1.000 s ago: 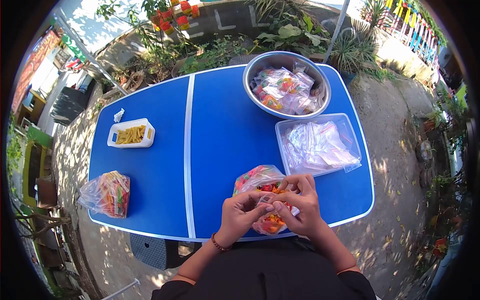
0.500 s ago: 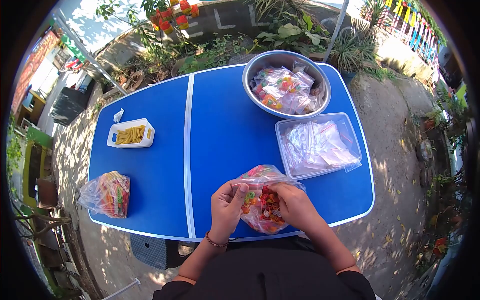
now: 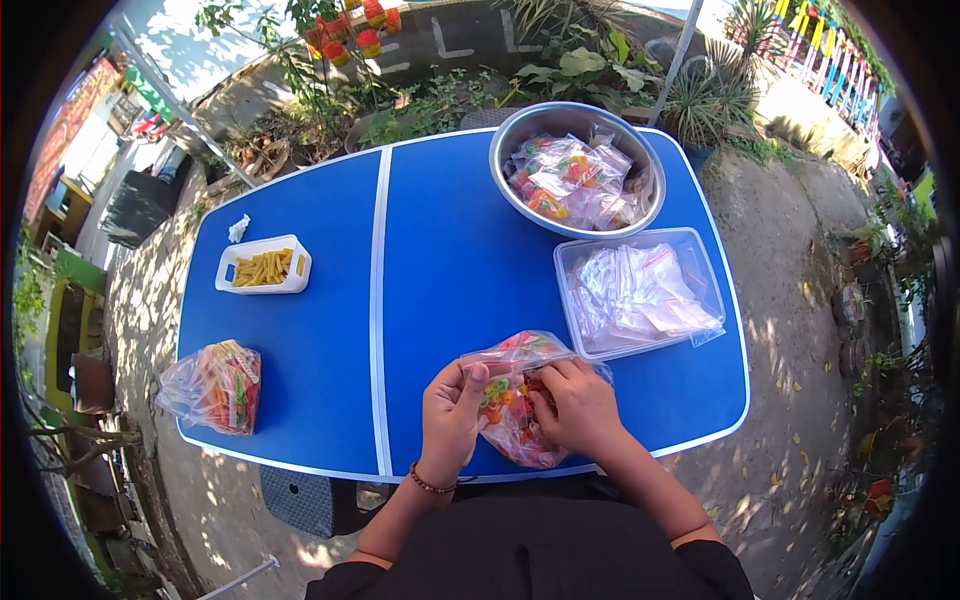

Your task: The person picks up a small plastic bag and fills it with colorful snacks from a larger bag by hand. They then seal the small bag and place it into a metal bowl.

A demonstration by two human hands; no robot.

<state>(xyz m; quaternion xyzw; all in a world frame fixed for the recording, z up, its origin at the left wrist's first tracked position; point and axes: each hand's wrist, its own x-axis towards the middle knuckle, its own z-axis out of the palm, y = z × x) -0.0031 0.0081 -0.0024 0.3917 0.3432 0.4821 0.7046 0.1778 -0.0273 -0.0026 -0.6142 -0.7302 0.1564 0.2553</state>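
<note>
A clear plastic bag [image 3: 535, 452] full of small red, orange, yellow and green pieces lies at the table's near edge. Above it my left hand [image 3: 452, 408] pinches a small clear zip bag [image 3: 488, 366] between thumb and fingers; some coloured pieces show just below. My right hand [image 3: 578, 405] is over the large bag's opening, fingers curled inward close to the small bag. What those fingers hold, if anything, is hidden.
On the blue table [image 3: 460, 270], a clear tub [image 3: 640, 350] of flat zip bags stands beside a steel bowl [image 3: 510, 205] of filled packets. At left are a white basket [image 3: 262, 287] of yellow sticks, crumpled white paper [image 3: 238, 229] and another colourful plastic bag [image 3: 215, 388].
My right hand has turned and its fingers have curled further over the coloured pieces, covering more of them. My left hand stays nearly in place with the small bag.
</note>
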